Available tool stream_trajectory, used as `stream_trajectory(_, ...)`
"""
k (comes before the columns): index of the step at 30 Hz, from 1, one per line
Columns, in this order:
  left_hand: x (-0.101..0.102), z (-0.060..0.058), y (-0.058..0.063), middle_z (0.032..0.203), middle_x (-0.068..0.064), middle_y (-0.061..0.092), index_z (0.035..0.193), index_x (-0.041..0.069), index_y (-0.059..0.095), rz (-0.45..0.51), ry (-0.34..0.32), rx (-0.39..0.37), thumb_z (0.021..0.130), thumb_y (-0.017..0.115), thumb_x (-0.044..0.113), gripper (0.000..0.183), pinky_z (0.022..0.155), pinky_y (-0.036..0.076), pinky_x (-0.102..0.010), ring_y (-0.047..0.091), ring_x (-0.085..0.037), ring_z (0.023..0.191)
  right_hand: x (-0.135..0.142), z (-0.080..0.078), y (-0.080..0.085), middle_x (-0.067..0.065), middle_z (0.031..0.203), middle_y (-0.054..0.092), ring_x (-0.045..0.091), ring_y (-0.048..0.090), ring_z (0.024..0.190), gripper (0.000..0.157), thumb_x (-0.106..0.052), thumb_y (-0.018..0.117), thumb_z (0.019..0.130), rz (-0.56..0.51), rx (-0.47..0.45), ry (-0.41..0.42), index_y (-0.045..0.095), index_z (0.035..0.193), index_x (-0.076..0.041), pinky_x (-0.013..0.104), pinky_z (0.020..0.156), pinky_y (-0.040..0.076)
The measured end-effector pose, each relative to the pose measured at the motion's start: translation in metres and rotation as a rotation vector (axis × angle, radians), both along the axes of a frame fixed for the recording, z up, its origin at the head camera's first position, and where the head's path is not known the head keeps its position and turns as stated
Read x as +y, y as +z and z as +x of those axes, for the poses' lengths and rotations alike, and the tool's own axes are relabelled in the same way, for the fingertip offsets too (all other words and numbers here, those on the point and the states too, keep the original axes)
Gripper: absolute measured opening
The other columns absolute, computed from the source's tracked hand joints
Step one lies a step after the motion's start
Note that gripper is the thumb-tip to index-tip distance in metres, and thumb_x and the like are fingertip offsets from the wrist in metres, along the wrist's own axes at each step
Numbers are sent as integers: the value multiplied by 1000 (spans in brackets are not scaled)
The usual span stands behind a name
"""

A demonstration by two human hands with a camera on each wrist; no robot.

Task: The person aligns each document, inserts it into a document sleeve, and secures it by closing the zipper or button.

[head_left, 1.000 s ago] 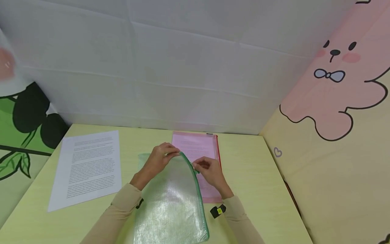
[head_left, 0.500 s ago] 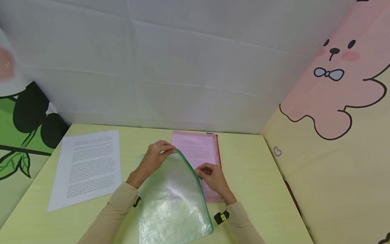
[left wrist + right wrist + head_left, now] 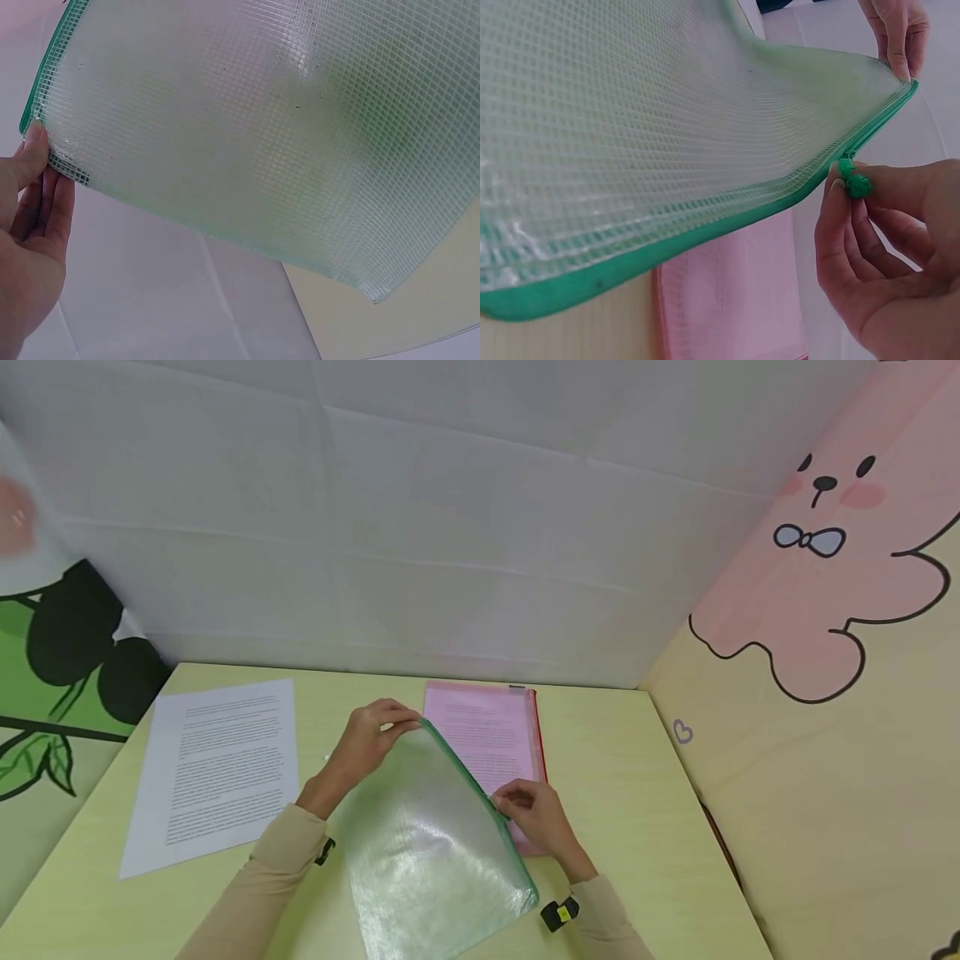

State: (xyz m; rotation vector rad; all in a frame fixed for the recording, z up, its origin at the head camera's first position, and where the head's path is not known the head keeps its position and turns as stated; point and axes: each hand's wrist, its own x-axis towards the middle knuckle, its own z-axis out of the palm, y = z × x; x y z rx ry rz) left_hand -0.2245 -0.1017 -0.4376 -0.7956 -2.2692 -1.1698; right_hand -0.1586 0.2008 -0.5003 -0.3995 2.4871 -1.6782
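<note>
A translucent mesh zipper pouch (image 3: 431,839) with a green zipper edge is held up at a slant over the table. My left hand (image 3: 369,739) pinches its upper corner, at one end of the zipper; the left wrist view shows thumb and fingers on that corner (image 3: 41,135). My right hand (image 3: 536,814) pinches the green zipper pull (image 3: 855,180) partway along the green edge. The right wrist view shows the zipper slightly parted between the pull and the left hand. The pouch looks flat, and no sheet shows inside it.
A printed sheet of paper (image 3: 225,768) lies on the table at the left. Behind the pouch lies a pink zipper pouch (image 3: 487,718) with a red edge and printed paper in it. White cloth (image 3: 450,510) hangs at the table's back, and a patterned wall stands on each side.
My right hand has slid down along the green edge with the zipper pull. My left hand has moved left with the corner, and the pouch tilts more.
</note>
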Motion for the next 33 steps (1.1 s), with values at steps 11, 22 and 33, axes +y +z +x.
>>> stream_trajectory(11,-14,-19,0,88,-10,73,94,-3,80,0,-7,-15,78,83,-7,17,70,59,-34,70,-26,81,-7,20,36,23,88,71,43,69,77,4,8,69,93,30,-29,-18,71,94,11,17,66,55)
stream_trajectory(22,-32,-39,0,90,-11,74,94,-3,80,26,-11,-14,77,83,-8,18,75,50,-11,71,-28,82,3,13,-1,19,85,72,27,68,71,7,-1,69,96,79,-85,-41,73,97,5,44,57,61)
stream_trajectory(33,-44,-45,2,90,-11,74,95,-4,80,43,0,-32,78,81,-10,18,74,50,-9,71,-30,81,19,18,-17,3,87,73,8,66,73,6,-11,74,95,118,-26,-39,75,94,-5,22,65,57)
